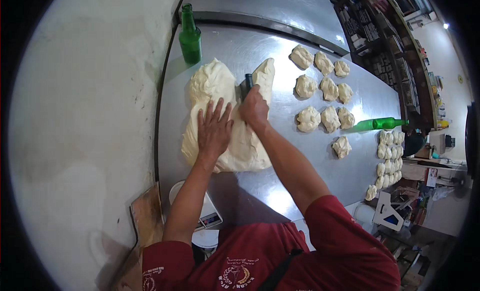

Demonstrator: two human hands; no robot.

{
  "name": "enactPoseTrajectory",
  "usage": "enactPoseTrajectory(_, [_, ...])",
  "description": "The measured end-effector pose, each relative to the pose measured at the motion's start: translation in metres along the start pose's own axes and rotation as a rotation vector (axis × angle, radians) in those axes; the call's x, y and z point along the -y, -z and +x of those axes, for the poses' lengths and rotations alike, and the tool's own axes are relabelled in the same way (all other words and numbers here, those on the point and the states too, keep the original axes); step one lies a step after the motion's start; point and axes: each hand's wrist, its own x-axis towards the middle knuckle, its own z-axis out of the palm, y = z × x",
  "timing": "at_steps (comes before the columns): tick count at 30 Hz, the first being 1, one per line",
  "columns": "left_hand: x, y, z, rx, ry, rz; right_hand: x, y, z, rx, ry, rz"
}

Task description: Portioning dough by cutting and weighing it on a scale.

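Observation:
A large mass of pale dough [212, 81] lies on the stainless steel table [285, 156] in front of me. My left hand [215, 131] rests flat on its left part, fingers spread. In my right hand [255, 108] is a dough scraper [248, 82] with a dark handle, pressed down at the dough's right side. Beside the handle a long strip of dough [264, 77] reaches away from me. The scraper's blade is mostly hidden by my hand and the dough.
Several dough pieces [306, 86] stand in rows to the right. Past them are a green glass bottle [384, 123] lying down and several smaller shaped pieces [389, 152]. Another green bottle [190, 39] stands at the back left by the wall [93, 103]. A kitchen scale [210, 212] sits near my left forearm.

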Motion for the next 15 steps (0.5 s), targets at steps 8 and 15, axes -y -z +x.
enactPoseTrajectory(8, [0.024, 0.015, -0.023, 0.031, 0.048, -0.011, -0.072, 0.073, -0.016, -0.057, -0.018, 0.064])
enactPoseTrajectory(15, [-0.040, 0.004, -0.028, -0.047, 0.035, -0.062, -0.042, 0.024, -0.106, 0.108, -0.007, -0.003])
